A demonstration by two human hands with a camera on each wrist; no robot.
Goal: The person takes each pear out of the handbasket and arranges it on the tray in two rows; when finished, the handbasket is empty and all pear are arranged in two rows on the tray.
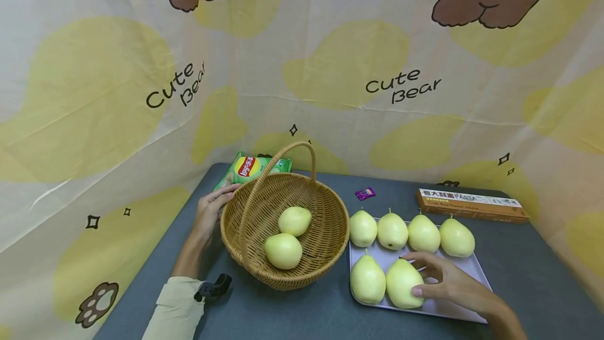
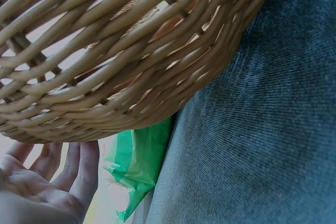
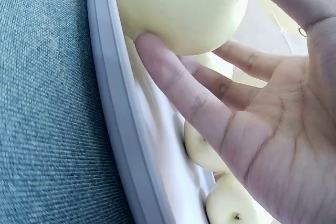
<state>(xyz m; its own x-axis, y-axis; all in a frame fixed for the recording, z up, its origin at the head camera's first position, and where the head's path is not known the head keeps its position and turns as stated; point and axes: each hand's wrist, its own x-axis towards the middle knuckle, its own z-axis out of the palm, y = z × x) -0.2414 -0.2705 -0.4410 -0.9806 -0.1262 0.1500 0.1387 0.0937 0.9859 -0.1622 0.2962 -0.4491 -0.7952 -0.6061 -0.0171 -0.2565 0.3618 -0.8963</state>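
Observation:
My right hand (image 1: 448,279) holds a pale yellow-green pear (image 1: 403,285) at the front of a light tray (image 1: 455,307), thumb on its near side and fingers at its far side. In the right wrist view, fingertips touch the underside of this pear (image 3: 178,11). Another pear (image 1: 367,279) sits beside it, with a row of several pears (image 1: 392,231) behind. At the left, my left hand (image 1: 208,216) rests against a wicker basket (image 1: 332,214), its fingers extended along the side in the left wrist view. Inside the basket lie two pears (image 1: 283,251).
A green Lay's chip bag (image 1: 250,166) lies behind the basket. A small purple packet (image 1: 365,193) is behind the tray, and a long brown pasta box (image 1: 472,206) lies at the back right. Patterned cloth (image 1: 330,67) hangs around the dark table (image 1: 292,314).

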